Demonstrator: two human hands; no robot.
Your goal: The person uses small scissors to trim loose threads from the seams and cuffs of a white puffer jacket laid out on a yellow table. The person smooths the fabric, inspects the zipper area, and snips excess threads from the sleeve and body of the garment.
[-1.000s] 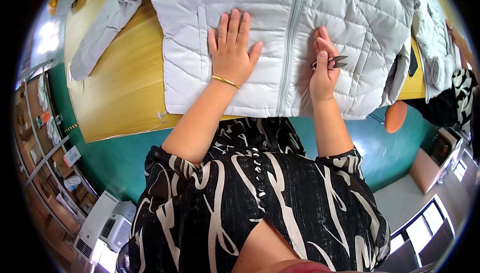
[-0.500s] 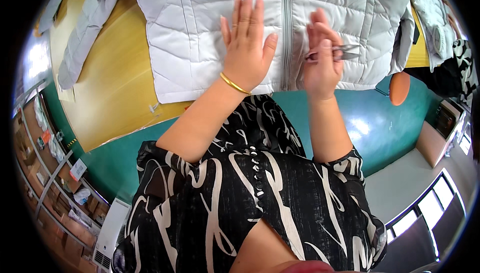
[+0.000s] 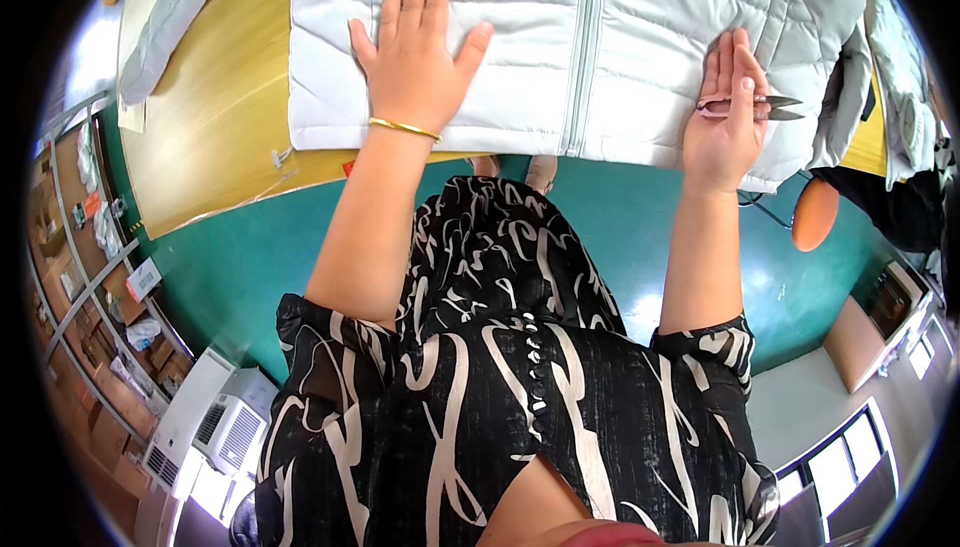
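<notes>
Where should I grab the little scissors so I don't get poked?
Probably by the pink handle, coming from the left: it shows on that side of the right hand's thumb, while the pointed blades stick out to the right, tips apart.

That's a pale-grey quilted jacket point(image 3: 510, 77), slim metal snips point(image 3: 783, 102) with pink handles, a loose black dress point(image 3: 450, 397) squiggled in cream.

The bare left hand point(image 3: 418, 57) is palm down, fingers pointing forward, thumb splayed; the bare right hand point(image 3: 722, 142) is turned palm up, fingers extended, thumb bent over; the bare left forearm point(image 3: 372, 222) and bare right forearm point(image 3: 704, 257) reach forward, well apart
</notes>
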